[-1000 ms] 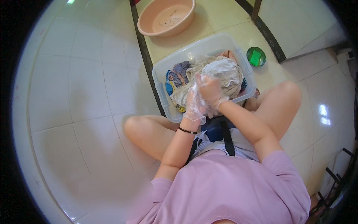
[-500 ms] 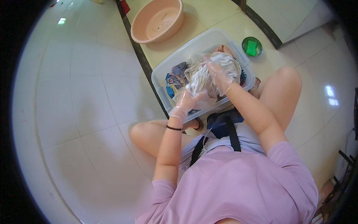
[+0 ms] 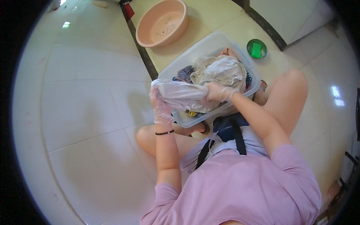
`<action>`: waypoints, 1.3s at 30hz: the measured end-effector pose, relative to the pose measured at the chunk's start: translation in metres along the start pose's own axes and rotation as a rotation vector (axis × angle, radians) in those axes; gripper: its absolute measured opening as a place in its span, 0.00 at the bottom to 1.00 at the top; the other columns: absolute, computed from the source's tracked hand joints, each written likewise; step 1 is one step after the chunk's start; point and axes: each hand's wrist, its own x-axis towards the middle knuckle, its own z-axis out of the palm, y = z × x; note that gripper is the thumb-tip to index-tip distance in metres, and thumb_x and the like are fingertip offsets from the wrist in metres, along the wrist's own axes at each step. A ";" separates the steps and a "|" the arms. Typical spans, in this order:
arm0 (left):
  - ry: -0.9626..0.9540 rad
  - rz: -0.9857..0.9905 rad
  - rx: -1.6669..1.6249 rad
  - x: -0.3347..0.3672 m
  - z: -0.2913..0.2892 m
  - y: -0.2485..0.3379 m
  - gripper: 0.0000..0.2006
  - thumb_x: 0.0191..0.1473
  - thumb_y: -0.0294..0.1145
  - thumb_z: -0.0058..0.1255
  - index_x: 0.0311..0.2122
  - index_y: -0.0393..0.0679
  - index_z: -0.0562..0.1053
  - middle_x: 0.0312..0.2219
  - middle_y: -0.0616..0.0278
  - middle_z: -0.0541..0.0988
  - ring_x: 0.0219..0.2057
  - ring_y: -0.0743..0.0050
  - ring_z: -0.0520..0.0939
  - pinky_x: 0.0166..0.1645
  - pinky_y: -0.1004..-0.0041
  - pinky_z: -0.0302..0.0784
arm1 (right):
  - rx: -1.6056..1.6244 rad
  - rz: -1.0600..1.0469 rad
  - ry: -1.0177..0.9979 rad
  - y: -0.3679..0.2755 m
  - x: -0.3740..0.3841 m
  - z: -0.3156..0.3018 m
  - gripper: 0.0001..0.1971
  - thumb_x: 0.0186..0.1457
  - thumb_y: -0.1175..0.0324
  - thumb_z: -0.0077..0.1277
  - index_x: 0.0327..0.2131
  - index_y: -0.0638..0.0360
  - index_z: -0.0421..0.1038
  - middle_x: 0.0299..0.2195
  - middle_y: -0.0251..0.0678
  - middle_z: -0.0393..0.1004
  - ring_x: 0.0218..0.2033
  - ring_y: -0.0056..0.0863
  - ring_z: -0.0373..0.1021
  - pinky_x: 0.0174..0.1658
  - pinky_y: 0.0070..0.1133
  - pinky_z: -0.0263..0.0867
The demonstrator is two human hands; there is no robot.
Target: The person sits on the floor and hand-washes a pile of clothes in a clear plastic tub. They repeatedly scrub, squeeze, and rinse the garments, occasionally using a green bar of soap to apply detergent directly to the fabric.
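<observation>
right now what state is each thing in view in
left hand: gloved, gripping white cloth
right hand: gloved, gripping white cloth
white cloth: wrinkled, stretched lengthwise
clear tub: lidless, holding heaped fabrics
pink basin: uncovered, inner drawing showing
round dish: uncovered, holding green block
green block: lying in round dish

You wear a lilac-pink short-sleeved top (image 3: 240, 183) and pale greyish shorts (image 3: 255, 140). You have clear plastic gloves (image 3: 162, 113) on, a black beaded bracelet (image 3: 164, 132) round your left wrist (image 3: 164, 128) and two black straps (image 3: 239, 139) over your shorts
</observation>
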 end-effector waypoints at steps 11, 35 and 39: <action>-0.081 -0.134 -0.168 -0.010 0.057 -0.076 0.23 0.55 0.43 0.43 0.52 0.42 0.61 0.47 0.56 0.68 0.48 0.64 0.69 0.54 0.67 0.63 | 0.207 -0.521 0.618 -0.093 -0.030 0.007 0.19 0.44 0.61 0.56 0.39 0.58 0.65 0.27 0.41 0.73 0.25 0.32 0.71 0.28 0.25 0.66; -0.051 -0.259 -0.124 -0.011 0.058 -0.034 0.13 0.55 0.41 0.38 0.36 0.44 0.71 0.33 0.62 0.76 0.36 0.68 0.76 0.44 0.69 0.72 | 0.396 -0.154 0.205 -0.055 -0.010 -0.041 0.22 0.43 0.62 0.58 0.41 0.61 0.68 0.33 0.39 0.73 0.36 0.26 0.68 0.39 0.20 0.62; -0.042 -0.203 -0.131 -0.008 0.043 -0.015 0.11 0.54 0.39 0.43 0.36 0.44 0.71 0.34 0.62 0.76 0.36 0.68 0.76 0.44 0.70 0.72 | -0.165 -0.093 -0.143 -0.065 -0.026 -0.066 0.17 0.39 0.63 0.58 0.34 0.62 0.73 0.33 0.38 0.73 0.35 0.21 0.67 0.40 0.16 0.62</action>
